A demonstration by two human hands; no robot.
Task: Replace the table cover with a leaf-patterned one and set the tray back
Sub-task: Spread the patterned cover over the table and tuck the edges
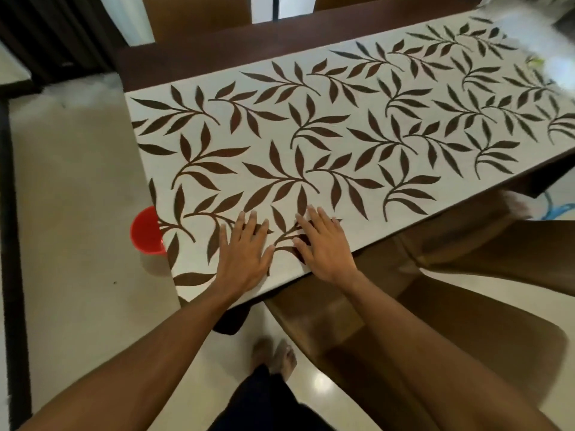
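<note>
A white table cover with brown leaf sprigs [342, 126] lies spread flat along the dark wooden table [217, 54], leaving a bare strip at the far side. My left hand [244, 253] and my right hand [323, 247] rest palm down side by side on the cover's near corner, fingers spread, holding nothing. No tray is in view.
A red bucket [146, 231] stands on the pale tiled floor just left of the table's near end. Brown chairs [451, 321] sit along the right side and more chairs [199, 17] at the far side. My feet [273, 356] are by the table corner.
</note>
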